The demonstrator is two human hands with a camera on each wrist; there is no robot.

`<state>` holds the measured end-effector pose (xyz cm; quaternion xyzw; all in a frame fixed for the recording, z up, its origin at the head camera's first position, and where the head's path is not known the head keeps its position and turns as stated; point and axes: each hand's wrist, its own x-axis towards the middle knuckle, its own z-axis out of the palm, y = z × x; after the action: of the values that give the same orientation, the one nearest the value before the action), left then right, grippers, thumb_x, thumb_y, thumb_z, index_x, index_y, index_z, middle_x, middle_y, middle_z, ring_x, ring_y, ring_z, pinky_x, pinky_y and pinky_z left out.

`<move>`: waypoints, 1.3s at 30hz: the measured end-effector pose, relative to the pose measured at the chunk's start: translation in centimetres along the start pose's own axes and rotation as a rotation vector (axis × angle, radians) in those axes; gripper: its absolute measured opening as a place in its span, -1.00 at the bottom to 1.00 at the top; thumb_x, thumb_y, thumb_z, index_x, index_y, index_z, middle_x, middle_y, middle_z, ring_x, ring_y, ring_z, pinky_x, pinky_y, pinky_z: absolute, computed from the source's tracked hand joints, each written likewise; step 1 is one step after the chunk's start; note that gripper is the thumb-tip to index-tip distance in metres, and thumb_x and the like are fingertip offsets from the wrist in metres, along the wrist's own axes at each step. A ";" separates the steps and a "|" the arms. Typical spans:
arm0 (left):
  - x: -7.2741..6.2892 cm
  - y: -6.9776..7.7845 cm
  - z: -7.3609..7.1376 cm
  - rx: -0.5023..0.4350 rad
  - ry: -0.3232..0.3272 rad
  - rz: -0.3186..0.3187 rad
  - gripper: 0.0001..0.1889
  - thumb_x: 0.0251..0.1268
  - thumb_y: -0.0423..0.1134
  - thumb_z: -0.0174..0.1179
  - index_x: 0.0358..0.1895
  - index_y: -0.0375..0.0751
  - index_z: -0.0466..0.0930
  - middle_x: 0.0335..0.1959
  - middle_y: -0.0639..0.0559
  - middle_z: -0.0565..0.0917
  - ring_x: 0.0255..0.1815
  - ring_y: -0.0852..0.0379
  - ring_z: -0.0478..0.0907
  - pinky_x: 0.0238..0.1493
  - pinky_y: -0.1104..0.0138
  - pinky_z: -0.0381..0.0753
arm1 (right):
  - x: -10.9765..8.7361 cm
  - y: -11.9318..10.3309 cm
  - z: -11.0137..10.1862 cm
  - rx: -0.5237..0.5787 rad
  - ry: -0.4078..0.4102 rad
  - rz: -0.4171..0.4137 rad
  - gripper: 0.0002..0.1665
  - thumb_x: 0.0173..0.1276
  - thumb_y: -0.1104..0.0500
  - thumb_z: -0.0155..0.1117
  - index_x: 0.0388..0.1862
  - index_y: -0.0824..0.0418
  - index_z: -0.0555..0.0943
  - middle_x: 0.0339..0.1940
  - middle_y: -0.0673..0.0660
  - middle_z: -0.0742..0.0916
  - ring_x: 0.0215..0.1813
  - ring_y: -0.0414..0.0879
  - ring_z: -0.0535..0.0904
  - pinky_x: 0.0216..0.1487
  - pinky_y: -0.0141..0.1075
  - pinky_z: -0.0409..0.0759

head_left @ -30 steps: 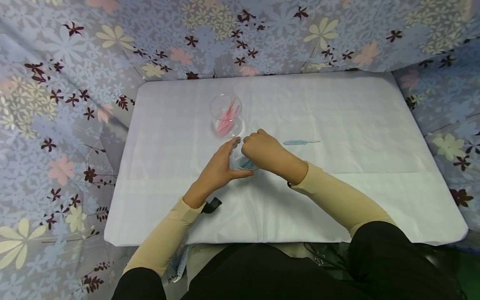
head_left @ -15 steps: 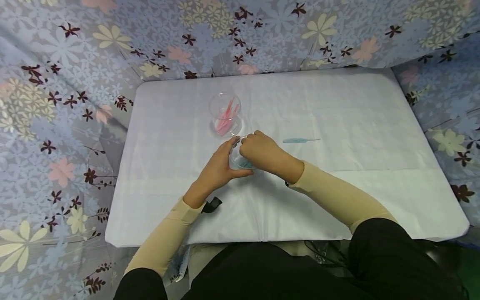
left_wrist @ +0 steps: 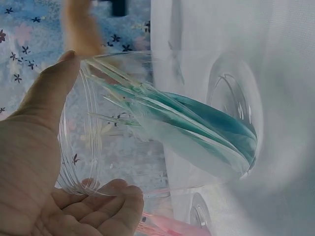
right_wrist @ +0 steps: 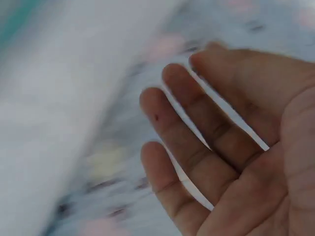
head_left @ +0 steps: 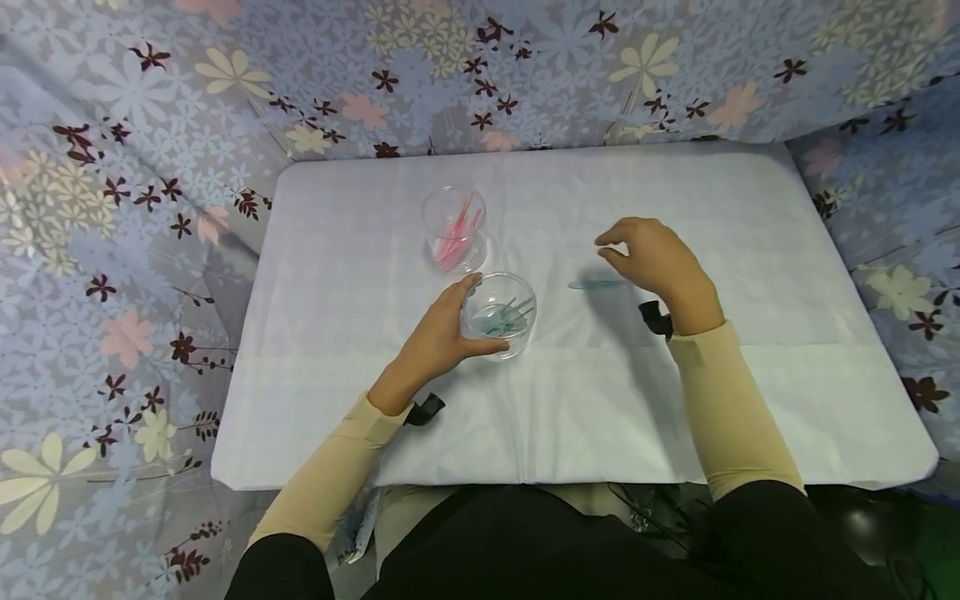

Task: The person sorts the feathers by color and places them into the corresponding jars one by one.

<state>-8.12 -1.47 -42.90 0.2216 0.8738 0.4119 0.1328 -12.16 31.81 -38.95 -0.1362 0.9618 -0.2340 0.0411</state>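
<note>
My left hand [head_left: 435, 337] grips a clear, round jar [head_left: 498, 287] near its rim, thumb on one side and fingers on the other. Inside the jar lean several teal pieces [left_wrist: 197, 128] with broad flat ends down and thin stems up; their exact kind is unclear. To the right of the jar, one similar teal piece [head_left: 596, 284] lies on the white cloth, its right end hidden by my right hand [head_left: 660, 258]. That hand hovers above it with loosely bent fingers, holding nothing. The right wrist view shows its bare fingers [right_wrist: 182, 128] spread slightly apart.
Behind the held jar stands a second clear jar [head_left: 450, 196] containing several pink pieces [head_left: 455, 246]. A white cloth covers the table [head_left: 337, 250]. Flowered curtains [head_left: 450, 75] hang along its back and sides.
My right hand has left the jar's mouth and moved right, over the loose teal piece. The left hand keeps its grip on the jar in the same place.
</note>
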 end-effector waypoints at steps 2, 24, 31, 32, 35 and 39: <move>-0.1 0.0 0.0 0.000 -0.005 -0.013 0.17 -0.05 0.14 0.58 0.59 -0.15 0.07 0.51 -0.11 0.30 0.51 -0.02 0.25 0.49 0.07 0.28 | -0.7 2.8 0.6 -0.026 -0.075 0.152 -0.66 0.48 0.22 0.24 0.16 0.31 0.67 0.19 0.35 0.66 0.22 0.31 0.56 0.20 0.18 0.49; -0.3 -0.2 0.2 -0.011 -0.007 -0.018 0.17 -0.07 0.13 0.59 0.59 -0.13 0.08 0.52 -0.09 0.29 0.51 -0.01 0.25 0.49 0.07 0.28 | -3.0 6.1 5.0 -0.056 -0.040 0.212 -0.85 0.36 0.29 0.37 -0.16 0.35 0.77 0.02 0.31 0.70 0.02 0.23 0.63 0.06 0.10 0.57; -0.3 -0.1 0.4 -0.017 -0.006 -0.011 0.17 -0.08 0.13 0.59 0.58 -0.12 0.09 0.51 -0.08 0.30 0.50 -0.01 0.27 0.48 0.06 0.29 | -3.6 4.4 3.1 -0.017 0.036 0.158 -0.81 0.43 0.27 0.31 -0.07 0.33 0.74 -0.10 0.27 0.74 -0.07 0.18 0.66 -0.05 0.07 0.58; -0.3 -0.1 0.4 -0.016 -0.005 -0.009 0.17 -0.07 0.13 0.59 0.58 -0.13 0.09 0.51 -0.08 0.30 0.50 -0.02 0.27 0.48 0.06 0.28 | -3.6 3.7 2.5 -0.008 0.069 0.125 -0.81 0.43 0.27 0.31 -0.07 0.33 0.74 -0.12 0.26 0.75 -0.09 0.16 0.66 -0.06 0.06 0.59; -0.2 0.0 0.3 -0.008 -0.005 -0.009 0.17 -0.07 0.13 0.59 0.59 -0.13 0.08 0.52 -0.09 0.30 0.52 -0.02 0.25 0.49 0.07 0.27 | -3.4 1.6 0.6 -0.017 0.179 0.008 -0.84 0.41 0.29 0.34 -0.10 0.31 0.74 -0.21 0.19 0.75 -0.15 0.08 0.66 -0.09 -0.01 0.59; 0.1 0.1 0.2 0.005 -0.006 -0.005 0.16 -0.05 0.13 0.58 0.59 -0.14 0.08 0.52 -0.11 0.29 0.52 -0.03 0.25 0.49 0.06 0.27 | -3.3 -1.7 -1.8 -0.059 0.284 -0.178 -0.87 0.32 0.35 0.40 -0.15 0.29 0.76 -0.26 0.12 0.75 -0.20 0.02 0.64 -0.09 -0.11 0.57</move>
<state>-8.13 -1.23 -42.90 0.2212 0.8749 0.4087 0.1359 -8.83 32.10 -36.49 -0.1875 0.9486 -0.2252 -0.1199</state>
